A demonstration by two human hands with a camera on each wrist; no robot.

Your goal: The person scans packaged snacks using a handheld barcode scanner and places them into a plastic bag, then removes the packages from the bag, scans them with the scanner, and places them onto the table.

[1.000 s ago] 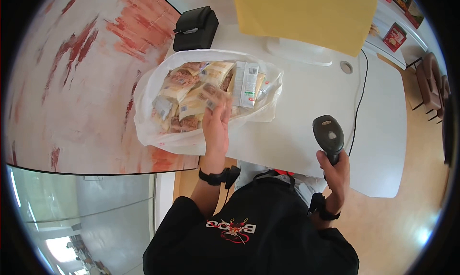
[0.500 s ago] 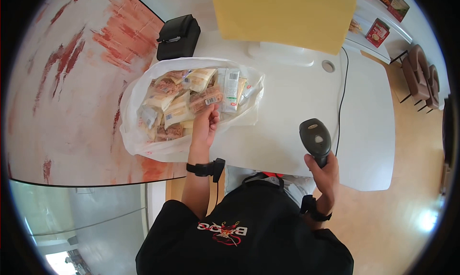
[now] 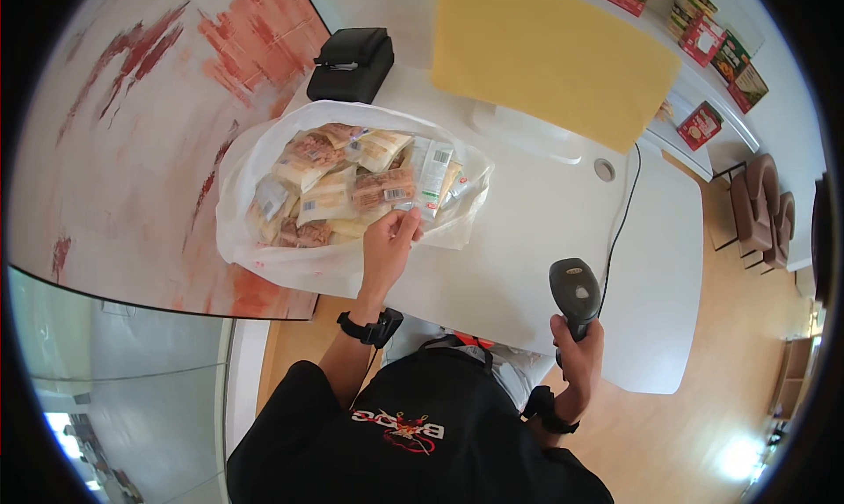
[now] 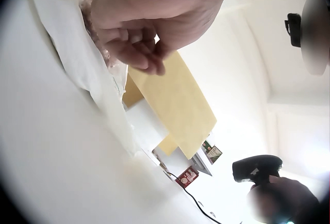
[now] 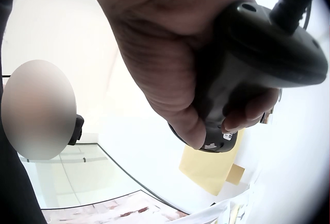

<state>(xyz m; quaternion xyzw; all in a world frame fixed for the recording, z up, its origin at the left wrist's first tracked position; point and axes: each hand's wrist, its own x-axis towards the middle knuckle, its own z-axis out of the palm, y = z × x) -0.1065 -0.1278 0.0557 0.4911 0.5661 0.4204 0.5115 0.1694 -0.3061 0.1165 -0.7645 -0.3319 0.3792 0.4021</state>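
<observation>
In the head view my left hand [image 3: 387,251] is over the near rim of a white plastic bag [image 3: 236,227]. Its fingers are loosely bent beside a clear packet of pinkish-brown food [image 3: 384,188] with a barcode label. In the left wrist view the left hand [image 4: 170,12] shows nothing between its fingertips. A silver-white packet [image 3: 432,172] and several yellowish packets [image 3: 327,198] lie in the bag. My right hand [image 3: 580,350] grips a black barcode scanner [image 3: 576,291] by its handle, head up, right of the bag. Its cord leaves the handle's base in the right wrist view.
A white desk [image 3: 519,232] supports the bag. Behind it stand a black box-shaped device [image 3: 352,69] and a yellow panel [image 3: 549,60] on a white base. A black cable [image 3: 622,227] crosses the desk at right. A red-and-white painted surface [image 3: 114,144] borders the left.
My left hand first moves with the pinkish-brown packet, which then lies on the others; the hand has since shifted slightly right along its lower edge. The scanner stays in my right hand. The head view has shifted.
</observation>
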